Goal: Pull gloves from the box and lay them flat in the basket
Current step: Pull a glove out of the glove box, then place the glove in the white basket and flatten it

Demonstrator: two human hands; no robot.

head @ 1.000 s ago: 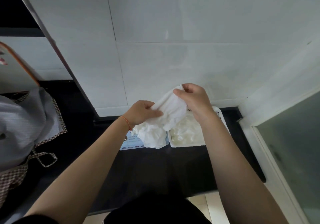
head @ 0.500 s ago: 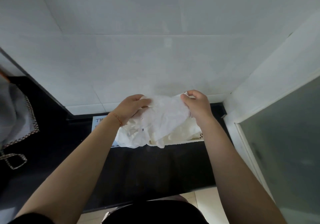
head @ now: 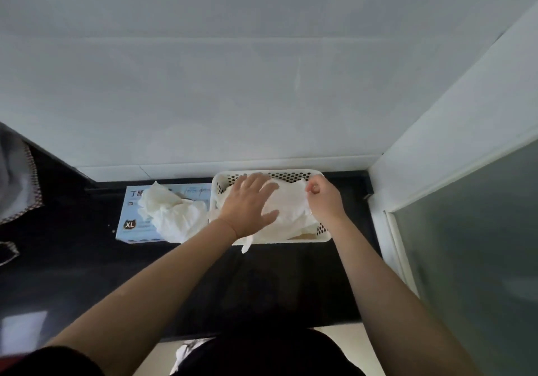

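A grey cloth (head: pixel 14 177) is seen at the far left of the dark worktop (head: pixel 72 259). A glove box (head: pixel 131 218), white gloves (head: pixel 171 212) spilling from it, is set just beside a white basket (head: pixel 323 231). A glove (head: pixel 291 203) in the basket is pressed flat by the left hand (head: pixel 249 205), fingers spread; its far edge is pinched by the right hand (head: pixel 324 202).

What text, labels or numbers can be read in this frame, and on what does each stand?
"XL": badge at the near left corner of the glove box.
"丁": first large character at the box's far left corner; the next character is cut off by the gloves spilling out.
Small print along the box's far edge and near edge: too blurred to read.
Basket: no text visible.
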